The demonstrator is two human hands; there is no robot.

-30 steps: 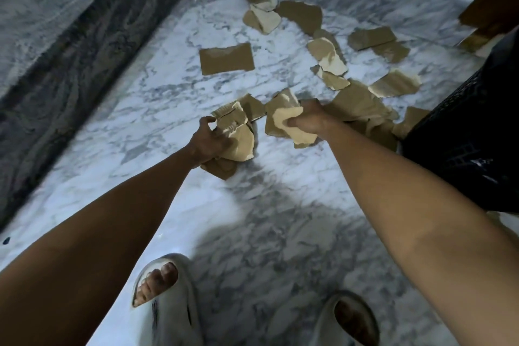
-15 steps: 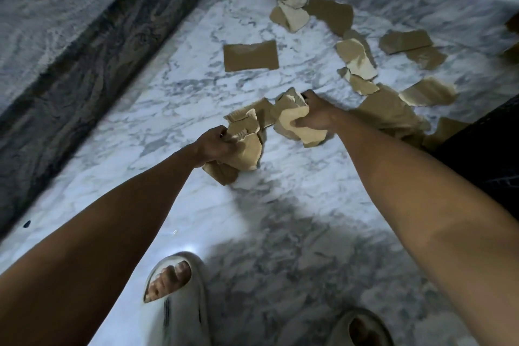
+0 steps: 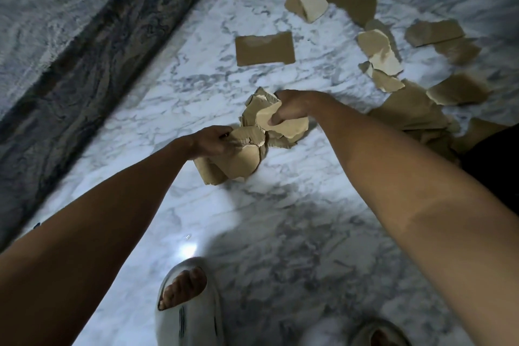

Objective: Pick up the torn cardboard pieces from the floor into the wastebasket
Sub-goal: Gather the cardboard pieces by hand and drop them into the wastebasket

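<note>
Marble floor [image 3: 118, 177] is strewn toward its far right corner with cardboard pieces [image 3: 265, 48], while bundles are clamped in the left hand [image 3: 214, 143] and right hand [image 3: 292, 107]; both should be gripped firmly until binned.

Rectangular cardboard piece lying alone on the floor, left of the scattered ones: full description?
The flat brown rectangular cardboard piece lies alone on the white grey-veined marble floor, long side roughly across the view. Three edges look straight; the top edge is ragged, with a paler torn patch beneath it. It looks like thin matte board, lying flat. Neither hand touches it, and no other scrap overlaps it.
</note>
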